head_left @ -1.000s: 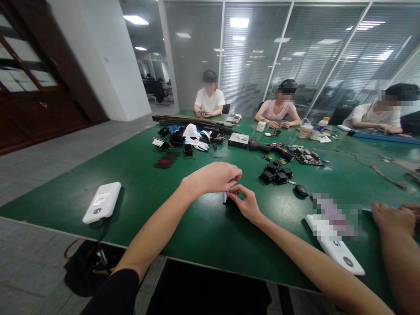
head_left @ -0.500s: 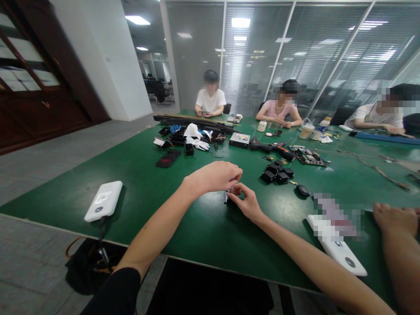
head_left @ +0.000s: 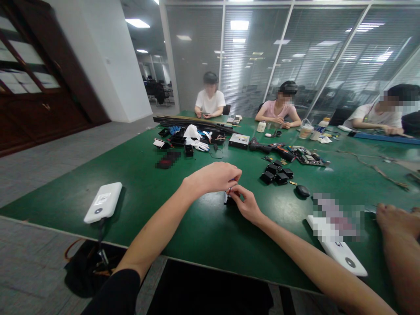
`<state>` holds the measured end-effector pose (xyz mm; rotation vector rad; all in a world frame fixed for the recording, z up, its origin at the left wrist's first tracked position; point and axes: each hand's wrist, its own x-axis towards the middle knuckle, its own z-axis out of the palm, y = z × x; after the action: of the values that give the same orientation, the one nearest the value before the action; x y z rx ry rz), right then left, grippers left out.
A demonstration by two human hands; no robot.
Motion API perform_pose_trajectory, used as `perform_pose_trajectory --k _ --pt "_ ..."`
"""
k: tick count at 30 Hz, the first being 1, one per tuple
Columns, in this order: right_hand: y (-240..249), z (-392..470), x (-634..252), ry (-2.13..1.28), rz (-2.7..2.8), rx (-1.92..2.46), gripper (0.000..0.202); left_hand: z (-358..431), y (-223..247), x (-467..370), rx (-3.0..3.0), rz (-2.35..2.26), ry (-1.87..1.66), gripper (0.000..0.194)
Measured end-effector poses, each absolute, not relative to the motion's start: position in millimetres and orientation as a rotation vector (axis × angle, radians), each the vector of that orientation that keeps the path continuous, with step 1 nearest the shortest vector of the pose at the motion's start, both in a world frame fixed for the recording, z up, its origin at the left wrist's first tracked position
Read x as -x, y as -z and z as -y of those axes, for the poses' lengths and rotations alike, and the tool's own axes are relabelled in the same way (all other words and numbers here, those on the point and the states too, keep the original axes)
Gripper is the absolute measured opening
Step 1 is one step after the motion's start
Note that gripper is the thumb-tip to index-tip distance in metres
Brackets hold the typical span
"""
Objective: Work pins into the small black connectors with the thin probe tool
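While both forearms are stretched across the green tabletop [head_left: 197, 236], a small black block [head_left: 230, 201] with a silvery edge is seen on the surface directly below the joined fingertips. The left hand [head_left: 215, 177] is arched above it, back turned upward, wrist lightly bent, knuckles pointed rightward. Its fingers are curled closed around a slim bluish tool [head_left: 232, 180], mostly hidden by the hand. The right hand [head_left: 246, 202] is brought in low from the lower right, thumb and index drawn together at the block's top; whether the block or some finer piece is pinched cannot be told. Beyond, to the right, black box-shaped parts [head_left: 281, 178] are clustered. Well to the left, a white power bank [head_left: 103, 201] is laid near the table edge, cable attached.
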<state>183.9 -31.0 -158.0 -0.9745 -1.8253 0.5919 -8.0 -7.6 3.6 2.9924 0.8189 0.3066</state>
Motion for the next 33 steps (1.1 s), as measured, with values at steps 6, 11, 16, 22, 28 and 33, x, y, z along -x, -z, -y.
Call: perform_pose_trajectory --k 6,11,16,22,28,33 --pt "159.3 29.2 -186.0 -0.535 1.804 1.02 0.018 7.5 -3.1 8.9 -2.982 -0.825 -0.308 0.015" --pt "162.3 27.9 -186.9 -0.54 1.799 1.021 0.019 7.8 -2.9 8.0 -2.99 -0.81 -0.316 0.015" --pt "159.5 30.8 -184.3 -0.562 1.822 0.997 0.018 7.7 -3.7 9.1 -2.994 -0.833 -0.314 0.014" --pt "158.2 31.9 -183.1 -0.545 1.822 1.005 0.018 8.2 -3.9 10.2 -2.995 -0.816 -0.309 0.014" --pt "162.5 28.3 -184.6 -0.54 1.809 1.033 0.018 8.2 -3.0 10.5 -3.006 -0.813 -0.319 0.015" --pt "158.4 31.7 -182.6 -0.584 1.843 0.973 0.021 7.9 -2.6 10.6 -2.997 -0.814 -0.312 0.014"
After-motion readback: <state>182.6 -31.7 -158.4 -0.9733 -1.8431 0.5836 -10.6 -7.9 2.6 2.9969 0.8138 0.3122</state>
